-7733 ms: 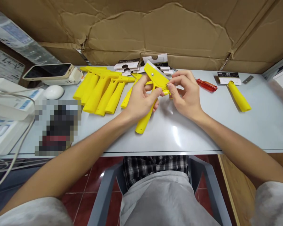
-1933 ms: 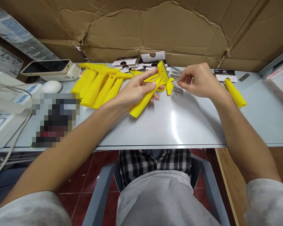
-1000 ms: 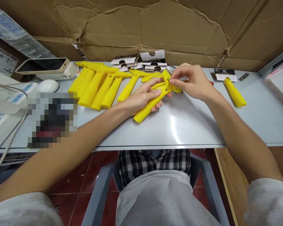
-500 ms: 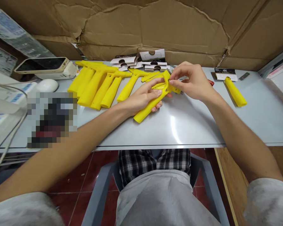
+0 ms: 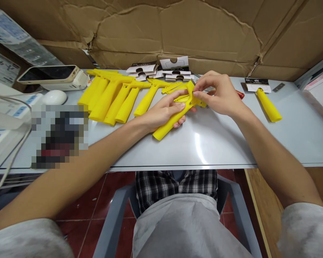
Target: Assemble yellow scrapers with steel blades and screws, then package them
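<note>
In the head view my left hand [image 5: 165, 111] is wrapped round a yellow T-shaped plastic scraper handle [image 5: 169, 125], held at a slant above the table. Its wide round end points toward me and its forked head points away. My right hand [image 5: 219, 94] is closed in a pinch at the head, thumb and forefinger against the plastic; whatever small thing they hold is hidden. Thin yellow pieces [image 5: 174, 87] lie just behind the held handle. To the left, several similar yellow handles [image 5: 110, 98] lie in a row, with a single one [image 5: 148, 98] nearest my left hand.
Stacked black-and-white cards [image 5: 174, 64] stand against the cardboard [image 5: 210, 32] at the back. At right lie a carded yellow handle [image 5: 269, 105] and a small metal blade [image 5: 279, 87]. A red object [image 5: 240, 94] shows behind my right hand. A phone [image 5: 47, 73] and white mouse [image 5: 54, 97] are at left.
Almost nothing differs. My right fingertips have shifted slightly at the handle's head, and the small dark spot between them is less visible now.
</note>
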Available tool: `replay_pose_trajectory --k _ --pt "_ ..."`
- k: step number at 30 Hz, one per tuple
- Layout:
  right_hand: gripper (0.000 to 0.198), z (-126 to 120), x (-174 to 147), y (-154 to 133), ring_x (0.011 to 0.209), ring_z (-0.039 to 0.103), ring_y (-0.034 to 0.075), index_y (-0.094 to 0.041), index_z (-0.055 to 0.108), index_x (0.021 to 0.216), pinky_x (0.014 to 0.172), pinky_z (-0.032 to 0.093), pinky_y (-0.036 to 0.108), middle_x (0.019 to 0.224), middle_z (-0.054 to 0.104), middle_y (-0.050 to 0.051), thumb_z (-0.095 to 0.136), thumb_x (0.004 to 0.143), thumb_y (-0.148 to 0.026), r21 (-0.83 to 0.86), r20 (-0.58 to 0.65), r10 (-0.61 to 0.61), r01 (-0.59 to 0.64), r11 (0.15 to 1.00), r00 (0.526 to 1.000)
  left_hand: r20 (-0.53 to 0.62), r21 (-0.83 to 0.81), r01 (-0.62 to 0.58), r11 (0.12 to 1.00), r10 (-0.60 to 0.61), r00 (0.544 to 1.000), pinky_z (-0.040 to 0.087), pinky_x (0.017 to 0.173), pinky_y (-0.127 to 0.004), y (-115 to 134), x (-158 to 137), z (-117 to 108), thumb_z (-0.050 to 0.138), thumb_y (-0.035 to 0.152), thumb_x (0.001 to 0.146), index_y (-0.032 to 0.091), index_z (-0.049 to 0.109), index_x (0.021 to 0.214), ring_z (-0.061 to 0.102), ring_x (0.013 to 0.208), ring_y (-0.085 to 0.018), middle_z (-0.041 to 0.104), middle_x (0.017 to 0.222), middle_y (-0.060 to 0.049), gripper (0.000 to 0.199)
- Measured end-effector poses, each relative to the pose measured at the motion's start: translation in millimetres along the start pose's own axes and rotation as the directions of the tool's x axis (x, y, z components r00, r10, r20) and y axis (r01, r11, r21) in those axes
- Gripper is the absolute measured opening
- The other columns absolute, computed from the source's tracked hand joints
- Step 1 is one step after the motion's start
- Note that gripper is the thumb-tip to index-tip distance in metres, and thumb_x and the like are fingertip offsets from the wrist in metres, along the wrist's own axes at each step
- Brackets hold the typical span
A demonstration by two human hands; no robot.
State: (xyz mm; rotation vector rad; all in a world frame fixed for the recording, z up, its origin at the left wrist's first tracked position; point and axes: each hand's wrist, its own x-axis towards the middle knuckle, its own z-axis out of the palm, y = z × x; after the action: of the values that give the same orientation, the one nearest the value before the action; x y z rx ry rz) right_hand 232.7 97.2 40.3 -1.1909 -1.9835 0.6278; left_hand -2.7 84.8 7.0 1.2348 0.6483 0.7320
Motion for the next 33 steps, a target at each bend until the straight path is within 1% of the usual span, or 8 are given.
replay_pose_trajectory --k 7,12,18,22,25,27,29,33 --pt "0.040 3.0 1.1 3.7 0.103 0.066 0.012 -0.013 0.071 0.108 0.097 0.063 0.028 0.125 0.065 0.011 0.080 0.091 -0.049 0.031 -0.020 0.021 -0.020 0.999 1.000 -0.004 -0.014 0.007 1.000 -0.007 1.000 0.047 0.047 -0.023 0.4 0.1 1.3 0.076 0.030 0.098 0.023 0.050 0.159 0.066 0.058 -0.012 0.080 0.114 -0.014 0.067" --pt "0.050 4.2 1.3 5.3 0.110 0.066 0.014 -0.015 0.068 0.110 0.096 0.064 0.029 0.125 0.066 0.011 0.081 0.089 -0.059 0.032 0.003 0.041 -0.041 0.999 0.999 -0.001 -0.051 0.031 0.998 -0.031 1.000 0.047 0.047 -0.022 2.4 0.2 1.6 0.074 0.026 0.099 0.023 0.048 0.159 0.066 0.059 -0.011 0.081 0.113 -0.014 0.066" --pt "0.053 -15.1 4.0 8.4 0.120 0.063 0.018 -0.020 0.068 0.112 0.101 0.061 0.031 0.122 0.067 0.010 0.070 0.096 -0.070 -0.142 -0.090 0.083 -0.095 0.985 0.992 -0.037 -0.200 0.054 0.978 -0.063 0.997 0.043 0.045 -0.021 2.8 4.3 -2.1 0.073 0.021 0.098 0.025 0.047 0.159 0.062 0.054 -0.009 0.081 0.116 -0.013 0.067" --pt "0.036 -38.8 5.1 16.9 0.127 0.058 0.022 -0.022 0.072 0.120 0.126 0.049 0.047 0.135 0.062 0.011 0.068 0.100 -0.052 -0.477 -0.097 0.172 -0.197 0.856 0.980 -0.048 -0.215 0.072 0.974 -0.084 0.995 0.042 0.045 -0.021 4.7 4.5 -1.7 0.072 0.020 0.098 0.025 0.045 0.162 0.061 0.053 -0.009 0.082 0.118 -0.014 0.069" --pt "0.041 -48.4 6.1 26.2 0.139 0.054 0.031 -0.022 0.073 0.137 0.127 0.045 0.056 0.145 0.057 0.014 0.069 0.099 -0.036 -0.656 -0.093 0.330 -0.307 0.690 0.940 -0.058 -0.197 0.078 0.977 -0.090 0.994 0.043 0.046 -0.022 6.7 3.5 -0.5 0.073 0.020 0.098 0.024 0.042 0.165 0.061 0.053 -0.009 0.083 0.118 -0.015 0.074" --pt "0.046 -51.5 7.7 36.6 0.143 0.053 0.033 -0.020 0.072 0.143 0.126 0.046 0.056 0.149 0.055 0.015 0.069 0.098 -0.032 -0.706 -0.095 0.400 -0.345 0.619 0.911 -0.058 -0.192 0.076 0.978 -0.089 0.994 0.043 0.046 -0.022 7.4 3.3 -0.3 0.074 0.018 0.098 0.023 0.041 0.166 0.061 0.054 -0.009 0.083 0.118 -0.015 0.076" --pt "0.045 -54.8 9.9 51.1 0.140 0.053 0.032 -0.017 0.073 0.140 0.127 0.046 0.052 0.146 0.057 0.017 0.070 0.096 -0.029 -0.705 -0.078 0.419 -0.347 0.618 0.904 -0.056 -0.192 0.075 0.978 -0.087 0.995 0.042 0.045 -0.022 7.3 3.8 -0.4 0.074 0.018 0.097 0.023 0.041 0.167 0.061 0.053 -0.009 0.083 0.118 -0.015 0.077" --pt "0.041 -65.0 14.2 78.5 0.120 0.055 0.020 -0.012 0.075 0.122 0.121 0.046 0.038 0.118 0.065 0.015 0.082 0.083 -0.017 -0.557 -0.121 0.388 -0.386 0.736 0.914 -0.063 -0.196 0.070 0.978 -0.083 0.994 0.041 0.045 -0.022 6.1 5.1 -0.9 0.074 0.019 0.097 0.024 0.042 0.167 0.060 0.052 -0.008 0.082 0.119 -0.016 0.077"
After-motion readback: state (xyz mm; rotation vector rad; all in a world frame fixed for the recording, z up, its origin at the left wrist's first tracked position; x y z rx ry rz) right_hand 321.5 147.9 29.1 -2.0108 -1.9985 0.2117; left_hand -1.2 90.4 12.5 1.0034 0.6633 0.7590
